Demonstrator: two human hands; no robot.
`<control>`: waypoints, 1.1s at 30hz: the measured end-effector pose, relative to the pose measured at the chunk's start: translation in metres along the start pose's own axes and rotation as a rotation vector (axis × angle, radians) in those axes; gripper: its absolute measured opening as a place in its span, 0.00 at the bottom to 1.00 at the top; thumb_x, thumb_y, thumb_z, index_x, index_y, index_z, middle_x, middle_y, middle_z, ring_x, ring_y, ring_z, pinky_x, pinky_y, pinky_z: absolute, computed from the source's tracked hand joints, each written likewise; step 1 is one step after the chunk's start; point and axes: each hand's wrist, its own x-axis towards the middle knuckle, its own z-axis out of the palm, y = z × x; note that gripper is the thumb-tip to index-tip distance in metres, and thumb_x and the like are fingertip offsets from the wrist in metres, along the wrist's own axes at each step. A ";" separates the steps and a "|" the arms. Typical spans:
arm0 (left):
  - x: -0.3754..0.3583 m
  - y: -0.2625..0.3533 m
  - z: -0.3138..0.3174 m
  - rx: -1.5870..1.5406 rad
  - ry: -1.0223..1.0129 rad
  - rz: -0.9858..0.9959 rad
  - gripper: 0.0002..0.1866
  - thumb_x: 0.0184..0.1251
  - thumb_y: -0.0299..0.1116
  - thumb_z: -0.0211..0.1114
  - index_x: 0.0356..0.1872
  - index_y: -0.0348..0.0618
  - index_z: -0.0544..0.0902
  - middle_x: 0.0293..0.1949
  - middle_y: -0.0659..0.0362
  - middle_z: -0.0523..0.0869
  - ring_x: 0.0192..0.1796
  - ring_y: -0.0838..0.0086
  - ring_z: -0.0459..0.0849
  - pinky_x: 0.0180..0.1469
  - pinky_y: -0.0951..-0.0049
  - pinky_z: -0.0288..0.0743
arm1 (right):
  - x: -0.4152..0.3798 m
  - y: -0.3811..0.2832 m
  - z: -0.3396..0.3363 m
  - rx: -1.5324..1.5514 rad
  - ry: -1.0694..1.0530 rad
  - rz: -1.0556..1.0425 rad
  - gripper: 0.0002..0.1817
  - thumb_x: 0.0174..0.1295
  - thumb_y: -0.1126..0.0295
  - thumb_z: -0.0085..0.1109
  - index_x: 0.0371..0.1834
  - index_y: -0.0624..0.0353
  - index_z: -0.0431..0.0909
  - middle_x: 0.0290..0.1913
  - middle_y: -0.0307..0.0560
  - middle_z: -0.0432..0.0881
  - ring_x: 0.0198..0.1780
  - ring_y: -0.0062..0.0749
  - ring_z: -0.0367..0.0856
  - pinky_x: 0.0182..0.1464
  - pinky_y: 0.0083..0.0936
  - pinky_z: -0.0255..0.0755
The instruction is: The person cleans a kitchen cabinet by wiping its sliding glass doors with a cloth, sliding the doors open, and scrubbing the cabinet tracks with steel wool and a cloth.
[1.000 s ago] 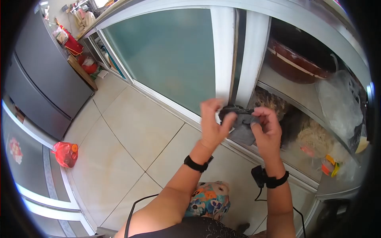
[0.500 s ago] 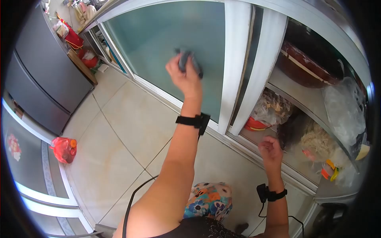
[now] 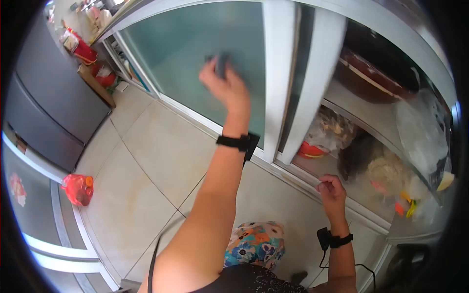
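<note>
My left hand (image 3: 227, 88) is closed on a dark grey cloth (image 3: 222, 66), held against the greenish glass panel (image 3: 171, 53) of a white-framed sliding door. The hand and cloth are slightly blurred. Lower right, my right hand (image 3: 332, 191) is loosely curled with nothing in it, in front of the cabinet's bottom rail near the open section. A black strap with a small device is on each wrist.
Right, the open cabinet holds a brown basin (image 3: 376, 80), plastic bags (image 3: 422, 132) and a red item (image 3: 310, 150). A grey fridge (image 3: 49, 93) stands left, with a red bag (image 3: 78, 189) on the tiled floor (image 3: 141, 171). A cable hangs by my right arm.
The view has shifted slightly. My left hand and the cloth have moved a little up and left on the glass. My right hand stays near the bottom rail, its fingers slightly changed.
</note>
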 end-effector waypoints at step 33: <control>-0.186 0.094 -0.051 -0.430 -1.102 0.192 0.17 0.49 0.17 0.61 0.43 0.40 0.78 0.43 0.51 0.78 0.50 0.56 0.77 0.58 0.61 0.69 | -0.064 0.000 -0.114 -0.481 -0.139 0.197 0.18 0.67 0.59 0.61 0.53 0.57 0.75 0.50 0.52 0.81 0.51 0.43 0.81 0.49 0.37 0.78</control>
